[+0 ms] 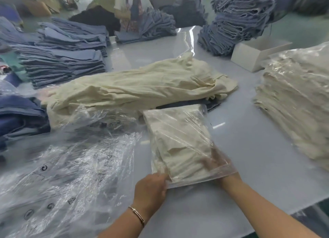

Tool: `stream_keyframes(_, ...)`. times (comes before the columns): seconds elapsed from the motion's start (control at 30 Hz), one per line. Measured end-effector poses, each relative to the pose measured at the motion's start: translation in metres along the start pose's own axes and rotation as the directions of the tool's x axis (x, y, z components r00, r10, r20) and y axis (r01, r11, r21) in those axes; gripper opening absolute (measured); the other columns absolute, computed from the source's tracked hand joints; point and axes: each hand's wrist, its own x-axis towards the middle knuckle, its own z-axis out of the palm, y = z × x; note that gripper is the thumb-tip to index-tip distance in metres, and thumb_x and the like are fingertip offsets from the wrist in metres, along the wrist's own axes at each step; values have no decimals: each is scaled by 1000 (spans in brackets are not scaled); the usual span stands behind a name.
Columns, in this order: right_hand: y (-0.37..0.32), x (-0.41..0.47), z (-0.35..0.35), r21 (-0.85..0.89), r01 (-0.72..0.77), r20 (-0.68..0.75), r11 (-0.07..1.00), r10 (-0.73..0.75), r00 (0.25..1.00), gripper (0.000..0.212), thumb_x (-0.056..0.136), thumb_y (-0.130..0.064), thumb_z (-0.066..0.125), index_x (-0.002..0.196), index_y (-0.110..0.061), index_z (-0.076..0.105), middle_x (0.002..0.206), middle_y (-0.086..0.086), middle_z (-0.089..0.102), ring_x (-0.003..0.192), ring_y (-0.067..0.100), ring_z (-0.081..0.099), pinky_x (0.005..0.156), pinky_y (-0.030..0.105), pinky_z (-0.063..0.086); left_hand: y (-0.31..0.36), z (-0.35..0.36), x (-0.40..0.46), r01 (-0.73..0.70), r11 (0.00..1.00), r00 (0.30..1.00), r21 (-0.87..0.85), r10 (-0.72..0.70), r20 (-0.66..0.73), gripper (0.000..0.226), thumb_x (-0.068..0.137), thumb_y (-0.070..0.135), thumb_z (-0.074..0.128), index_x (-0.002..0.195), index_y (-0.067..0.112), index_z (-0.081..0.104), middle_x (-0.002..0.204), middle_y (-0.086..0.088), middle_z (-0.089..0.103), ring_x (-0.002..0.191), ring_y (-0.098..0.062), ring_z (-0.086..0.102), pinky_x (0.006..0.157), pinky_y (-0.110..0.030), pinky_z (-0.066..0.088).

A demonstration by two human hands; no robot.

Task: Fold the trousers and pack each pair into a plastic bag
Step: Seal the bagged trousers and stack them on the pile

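Observation:
A folded cream pair of trousers [179, 141] lies inside a clear plastic bag [194, 179] on the table in front of me. My left hand [151, 188] pinches the bag's open near edge at its left corner. My right hand [216, 161] is pushed into the bag's mouth, its fingers seen blurred through the plastic against the trousers. Behind the bag lies a long heap of loose cream trousers [138, 86].
Several empty printed plastic bags [62, 175] spread at the left. A stack of bagged cream trousers [295, 102] stands at the right, with a white box [252, 54] behind it. Stacks of blue trousers [60, 60] fill the left and far side. A person stands at the back.

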Motion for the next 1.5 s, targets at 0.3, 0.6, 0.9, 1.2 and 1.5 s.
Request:
stream_keyframes(0.3, 27, -21, -27, -324, 78, 110, 943, -44, 993, 38, 96, -16, 41, 133, -21, 49, 135, -1, 53, 115, 17, 54, 84, 17, 42, 64, -13, 8, -262, 955, 896, 142, 295, -332, 88, 53, 41, 76, 133, 19, 49, 130, -10, 55, 123, -31, 49, 103, -61, 35)
stream_keyframes(0.6, 74, -25, -68, -560, 606, 306, 565, -539, 785, 54, 44, -9, 82, 95, -22, 72, 92, 0, 70, 86, 22, 68, 84, 26, 52, 104, -18, 60, -4, 996, 995, 93, 13, -103, 65, 82, 24, 50, 145, 22, 34, 140, -7, 42, 129, -28, 42, 99, -36, 41)
stream_keyframes(0.9, 118, -36, -86, -543, 761, 289, 354, -773, 565, 26, 36, -6, 76, 45, -22, 57, 52, -5, 53, 50, 16, 53, 53, 18, 47, 132, 9, 47, 159, 971, 987, 179, -159, -14, 70, 95, 34, 41, 153, 33, 2, 160, -1, 10, 146, -19, 12, 118, -42, 6)
stream_keyframes(1.2, 115, -49, -76, -233, 599, -317, 766, -642, 698, 27, 64, -17, 68, 90, -13, 59, 82, 4, 58, 74, 22, 52, 47, 27, 45, 80, 6, -40, 212, 975, 904, 66, -170, -393, 31, 77, 5, 62, 106, 14, 71, 100, -6, 66, 85, -29, 65, 52, -35, 56)
stream_keyframes(1.5, 106, -59, -49, -215, 88, -139, 973, -120, 983, 32, 85, -4, 57, 109, -22, 68, 95, -2, 64, 81, 21, 61, 57, 26, 39, 38, 7, -68, 381, 819, 856, -429, -488, -172, 9, 90, 22, 55, 95, 28, 49, 83, 7, 55, 73, -10, 54, 58, -27, 40)
